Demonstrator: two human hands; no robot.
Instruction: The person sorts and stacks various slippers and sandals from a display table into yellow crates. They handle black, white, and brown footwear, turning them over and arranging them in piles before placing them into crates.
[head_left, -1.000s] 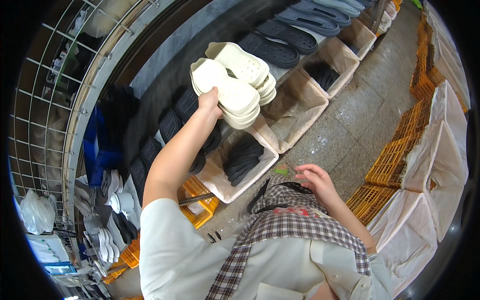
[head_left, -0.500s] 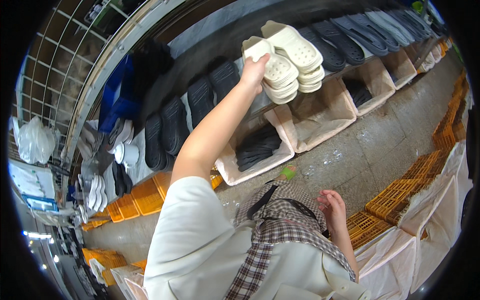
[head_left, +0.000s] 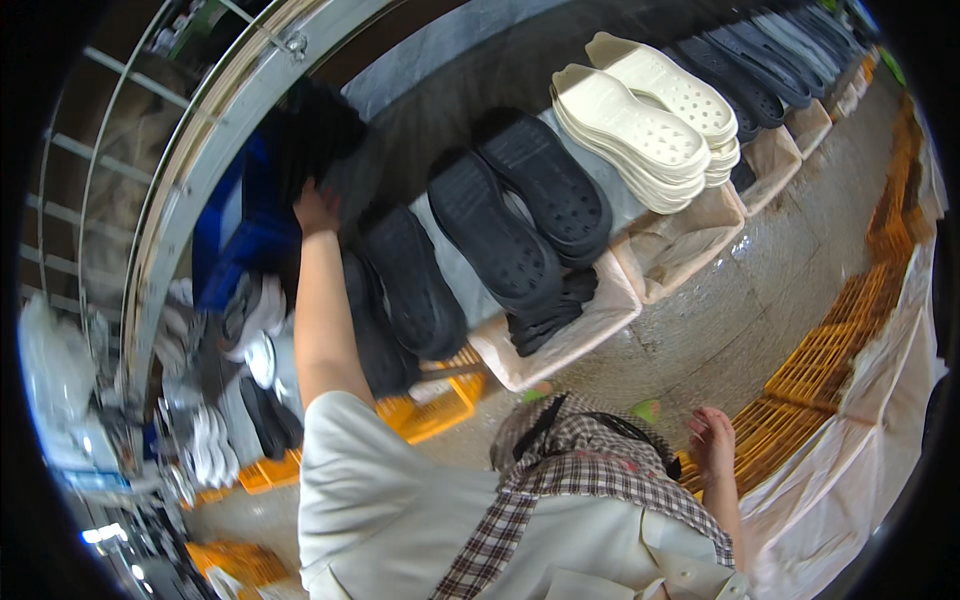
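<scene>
My left hand (head_left: 318,208) reaches out to a dark heap of black pieces (head_left: 318,130) beside a blue bin (head_left: 235,225). Its fingers look extended, though shadow and blur partly hide them. No object shows in it. Low at my side, my right hand (head_left: 712,438) hangs with loosely bent fingers, apart and empty. Black perforated clog shoes (head_left: 495,235) lie in stacked pairs along the bench, near my left forearm. Farther right stand two stacks of cream clogs (head_left: 640,120), holes facing up.
Cloth-lined crates (head_left: 560,365) sit below the bench, one holding black pieces. Orange crates (head_left: 770,440) and white sheeting (head_left: 830,500) line the right side of the wet floor (head_left: 680,340). A metal frame (head_left: 165,230) curves along the left, near a white cup (head_left: 262,358).
My left hand has let go of the cream clogs and swung left to the black heap by the blue bin. The view has shifted; my right hand stays low at my side.
</scene>
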